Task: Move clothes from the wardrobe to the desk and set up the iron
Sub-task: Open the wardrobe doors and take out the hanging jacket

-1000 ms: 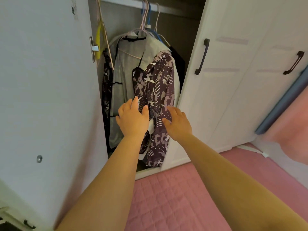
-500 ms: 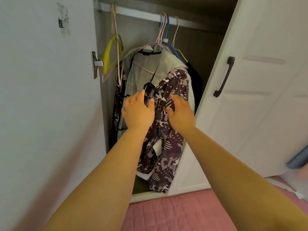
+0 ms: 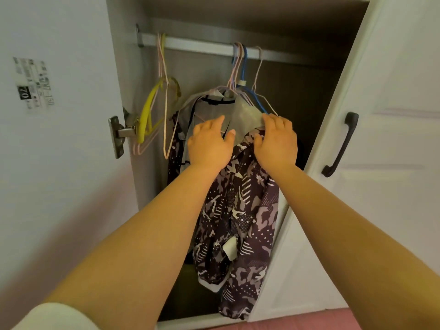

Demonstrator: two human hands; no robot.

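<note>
Inside the open wardrobe point(image 3: 250, 25), a patterned camouflage jacket point(image 3: 240, 210) is hung from the rail point(image 3: 202, 47) among grey garments, its long axis running vertically and its hem pointed at the wardrobe floor. It is judged light, soft and limp, best taken at the shoulders or by its hanger hook. The left hand point(image 3: 209, 146) is laid flat with its grip released, while the right hand point(image 3: 277, 141) is curled over the jacket's shoulder, though a firm grasp cannot be told.

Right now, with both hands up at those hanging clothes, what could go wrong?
Several hanger hooks crowd together on the rail, so lifting the patterned jacket might drag the grey garment off too. The left hand and right hand seem to rest on fabric, so it could slip.
</note>
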